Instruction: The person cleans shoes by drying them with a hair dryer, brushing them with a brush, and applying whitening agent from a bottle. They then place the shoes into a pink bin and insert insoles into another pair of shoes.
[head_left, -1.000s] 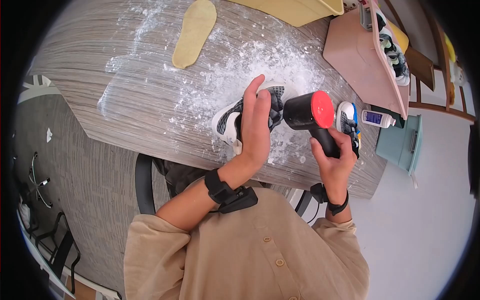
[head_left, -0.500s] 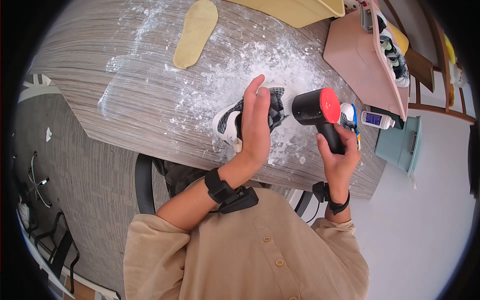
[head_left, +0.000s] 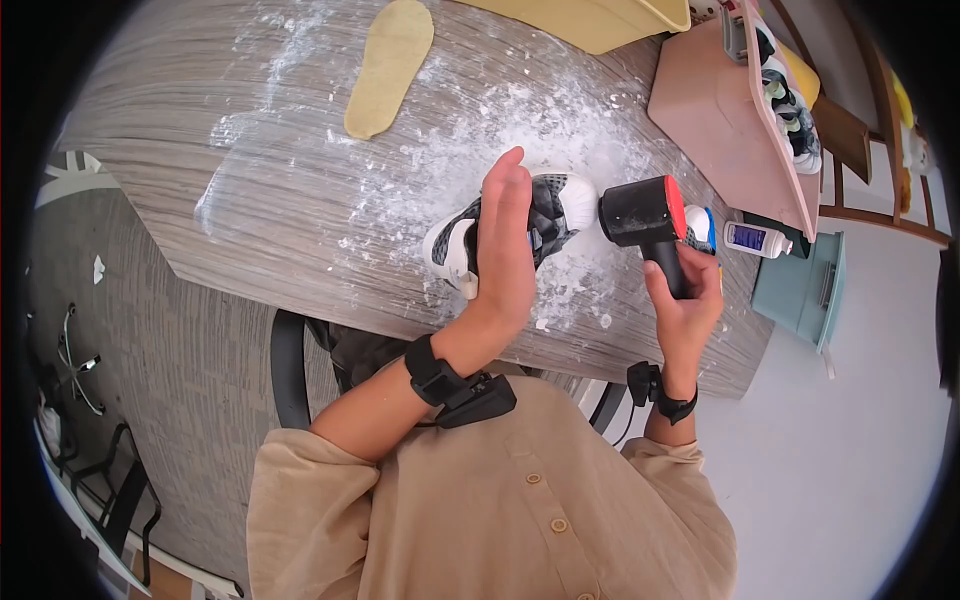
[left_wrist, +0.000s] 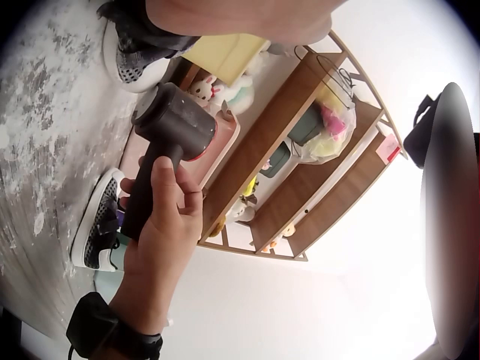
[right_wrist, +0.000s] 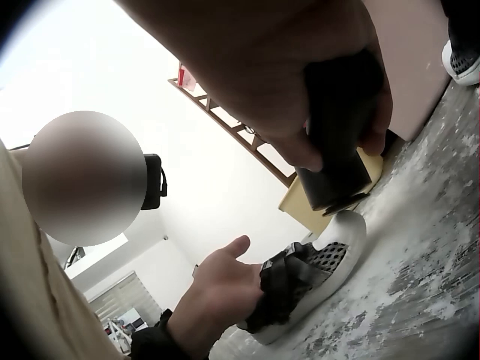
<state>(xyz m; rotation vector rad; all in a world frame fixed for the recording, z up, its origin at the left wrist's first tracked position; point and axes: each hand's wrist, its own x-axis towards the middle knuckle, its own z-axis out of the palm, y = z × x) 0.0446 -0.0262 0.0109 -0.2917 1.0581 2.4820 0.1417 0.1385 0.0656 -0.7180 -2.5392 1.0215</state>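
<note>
My left hand point(head_left: 508, 240) lies across a black-and-white sneaker point(head_left: 565, 205), its visible fingers straight. From the right wrist view, the thumb stands away from the shoe and the other fingertips are hidden at the shoe's black straps point(right_wrist: 289, 270). My right hand point(head_left: 685, 300) grips the handle of a black hair dryer point(head_left: 638, 212) with a red back end. The dryer's barrel points at the white toe of the sneaker, close by it. In the left wrist view the right hand point(left_wrist: 161, 232) wraps the dryer's handle point(left_wrist: 146, 187), thumb up along it.
White powder point(head_left: 470, 150) is scattered over the wood-grain table point(head_left: 270, 200). A yellow insole point(head_left: 390, 70) lies at the far side. A second sneaker point(left_wrist: 97, 221) and a white bottle point(head_left: 757, 239) are at the right, near pink point(head_left: 700, 110), yellow point(head_left: 590, 25) and teal point(head_left: 800, 290) bins.
The hair dryer has moved to the right and turned, so its red end now shows edge-on. The sneaker has tilted under the left hand, baring more of its white toe.
</note>
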